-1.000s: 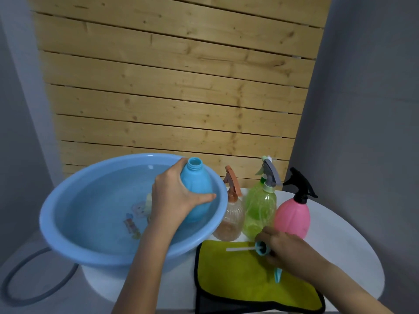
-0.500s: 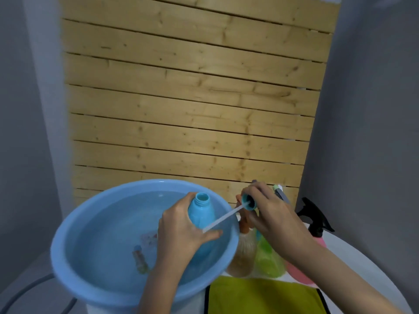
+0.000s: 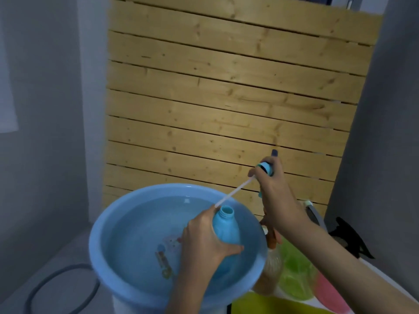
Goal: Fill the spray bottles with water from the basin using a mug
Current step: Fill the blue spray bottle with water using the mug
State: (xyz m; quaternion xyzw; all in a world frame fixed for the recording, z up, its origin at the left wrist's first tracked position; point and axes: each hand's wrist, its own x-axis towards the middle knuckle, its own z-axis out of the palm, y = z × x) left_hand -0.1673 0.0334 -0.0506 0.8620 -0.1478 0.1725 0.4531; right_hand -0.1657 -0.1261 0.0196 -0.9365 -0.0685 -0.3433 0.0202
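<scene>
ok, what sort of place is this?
Probably a home utility or washing corner rather than a lab: bare grey walls, a wooden slat panel against the back, a blue basin of water, and a grey hose on the floor.
</scene>
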